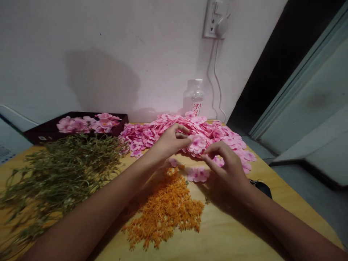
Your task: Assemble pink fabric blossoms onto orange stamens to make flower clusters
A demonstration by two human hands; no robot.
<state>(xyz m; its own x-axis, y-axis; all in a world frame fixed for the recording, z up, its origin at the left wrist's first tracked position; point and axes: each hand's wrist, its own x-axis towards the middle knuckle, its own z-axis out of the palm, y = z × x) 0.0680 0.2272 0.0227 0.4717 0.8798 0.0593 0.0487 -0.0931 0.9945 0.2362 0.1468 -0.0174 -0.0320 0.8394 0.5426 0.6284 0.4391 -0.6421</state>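
Note:
A pink artificial flower (197, 144) is held up in front of a large heap of loose pink flower petals (163, 125). The thumb of my left hand (175, 139) meets its left edge, with the fingers curled in a pinch. My right hand (227, 165) pinches at its lower right edge; the exact contact there is small and hard to see. Below the hands, a loose pink petal piece (198, 174) lies on the wooden table (225, 232). Nearer to me is a pile of orange artificial flower centers (168, 210).
Green artificial stems (62, 174) spread over the left side. Behind them, a dark tray (40, 135) holds assembled pink flowers (87, 124). A clear bottle (197, 96) stands by the wall beneath a socket (214, 20) with a plugged-in cable. A black object (263, 188) lies near the right edge.

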